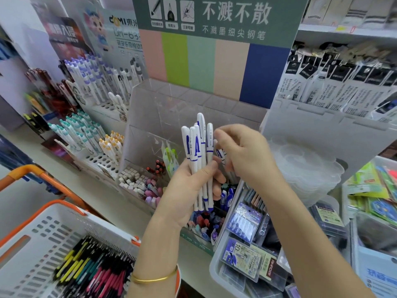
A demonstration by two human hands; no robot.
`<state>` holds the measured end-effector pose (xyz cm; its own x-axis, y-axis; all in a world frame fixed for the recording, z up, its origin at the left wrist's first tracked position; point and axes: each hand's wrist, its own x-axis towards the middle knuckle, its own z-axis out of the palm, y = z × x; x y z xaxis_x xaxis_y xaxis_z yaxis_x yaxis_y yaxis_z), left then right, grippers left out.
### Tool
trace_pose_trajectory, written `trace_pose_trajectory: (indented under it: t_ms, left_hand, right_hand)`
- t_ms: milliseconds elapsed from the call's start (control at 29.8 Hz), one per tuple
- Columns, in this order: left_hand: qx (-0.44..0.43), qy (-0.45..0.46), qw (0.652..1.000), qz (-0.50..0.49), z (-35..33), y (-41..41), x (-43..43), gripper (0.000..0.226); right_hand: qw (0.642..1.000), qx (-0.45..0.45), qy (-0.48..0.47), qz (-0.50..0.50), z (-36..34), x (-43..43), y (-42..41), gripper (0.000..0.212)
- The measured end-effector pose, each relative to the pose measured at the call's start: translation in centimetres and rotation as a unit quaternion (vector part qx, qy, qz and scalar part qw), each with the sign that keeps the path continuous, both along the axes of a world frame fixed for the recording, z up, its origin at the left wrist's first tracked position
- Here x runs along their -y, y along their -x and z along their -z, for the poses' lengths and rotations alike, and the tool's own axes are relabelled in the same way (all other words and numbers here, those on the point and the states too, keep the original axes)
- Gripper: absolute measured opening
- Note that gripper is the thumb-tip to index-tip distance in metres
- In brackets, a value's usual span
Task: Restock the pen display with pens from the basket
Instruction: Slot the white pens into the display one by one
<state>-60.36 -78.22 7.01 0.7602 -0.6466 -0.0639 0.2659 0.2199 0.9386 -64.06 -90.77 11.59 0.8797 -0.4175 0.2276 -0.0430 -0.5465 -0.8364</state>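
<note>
My left hand (189, 190) grips a bundle of several white pens with blue bands (199, 147), held upright in front of the clear acrylic pen display (163, 117). My right hand (242, 151) is just right of the bundle, its fingers curled round one or two more white-and-blue pens (221, 154). The display's upper compartments look bare; its lower compartments hold green, red and pink pens. The white basket with orange rim and handle (38, 229) sits at the lower left, with several black, yellow, pink and teal pens (94, 269) lying in it.
Tiered racks of white pens (94, 82) stand to the left on the shelf. A clear bin of packaged refills (247, 244) sits below my right forearm. Hanging white packets (335, 87) and stacked clear plastic lids (307, 168) fill the right side.
</note>
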Motion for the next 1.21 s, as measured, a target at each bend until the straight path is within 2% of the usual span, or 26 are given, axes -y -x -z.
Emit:
trace_pose_trajectory:
  t_ms: [101, 168, 235, 302, 369, 437, 504, 604, 672, 739, 806, 873, 974, 1074, 1142, 1209]
  left_hand:
    - [-0.009, 0.004, 1.0, 0.013, 0.0, 0.1, 0.2, 0.025]
    - [-0.019, 0.0, 1.0, 0.012, 0.0, 0.0, 0.1, 0.023]
    - [-0.023, -0.012, 1.0, -0.005, 0.2, -0.2, -0.1, 0.016]
    - [-0.001, -0.044, 0.998, -0.033, 0.5, -0.6, -0.2, 0.01]
    - [0.027, -0.072, 0.996, -0.055, 0.6, -0.7, -0.3, 0.008]
    - [0.04, -0.079, 0.994, -0.07, 0.5, -0.7, -0.2, 0.009]
    - [0.043, -0.077, 0.993, -0.074, 0.3, -0.5, 0.1, 0.012]
    - [0.038, -0.066, 0.995, -0.07, 0.3, -0.3, 0.2, 0.012]
    - [0.035, -0.053, 0.996, -0.066, 0.2, -0.3, 0.1, 0.01]
    - [0.025, -0.04, 0.997, -0.06, 0.2, -0.2, 0.0, 0.01]
    - [0.013, -0.027, 0.998, -0.051, 0.1, -0.2, -0.2, 0.013]
    - [0.01, -0.019, 0.999, -0.039, 0.2, -0.3, -0.3, 0.017]
    - [0.016, -0.012, 1.0, -0.012, 0.2, -0.2, -0.1, 0.024]
    - [0.007, 0.009, 1.0, 0.022, 0.1, 0.0, 0.2, 0.031]
    - [-0.002, 0.014, 1.0, 0.028, -0.1, 0.1, 0.2, 0.031]
    - [-0.012, 0.006, 1.0, 0.018, -0.2, 0.0, 0.2, 0.023]
  right_hand:
    - [0.996, -0.039, -0.058, -0.053, 0.2, 0.2, -0.1, 0.01]
    - [0.992, 0.004, -0.124, -0.018, 0.3, 0.6, -0.2, 0.007]
    - [0.978, 0.094, -0.175, 0.061, -0.1, 1.2, -0.4, 0.006]
    - [0.963, 0.18, -0.149, 0.135, -0.6, 2.1, -0.5, 0.008]
    - [0.965, 0.196, -0.052, 0.167, -0.5, 2.5, -0.4, 0.011]
    - [0.978, 0.146, 0.043, 0.146, 0.1, 2.1, -0.4, 0.011]
    - [0.985, 0.058, 0.113, 0.112, 0.9, 1.3, -0.5, 0.016]
    - [0.962, -0.096, 0.235, 0.104, 1.6, 0.4, -0.7, 0.02]
    - [0.945, -0.156, 0.268, 0.106, 1.9, 0.1, -1.1, 0.016]
    - [0.933, -0.191, 0.282, 0.119, 2.1, 0.1, -1.3, 0.013]
    - [0.937, -0.159, 0.28, 0.138, 2.3, 0.4, -1.3, 0.012]
    - [0.96, -0.067, 0.231, 0.143, 1.9, 0.8, -1.1, 0.004]
    - [0.998, 0.003, 0.032, 0.061, 0.5, 0.5, -0.7, 0.012]
    - [0.993, -0.028, -0.113, -0.024, 0.0, 0.2, -0.4, 0.013]
    - [0.985, -0.03, -0.168, -0.028, 0.2, 0.5, -0.5, 0.01]
    - [0.975, 0.016, -0.223, -0.004, 0.1, 0.7, -0.5, 0.006]
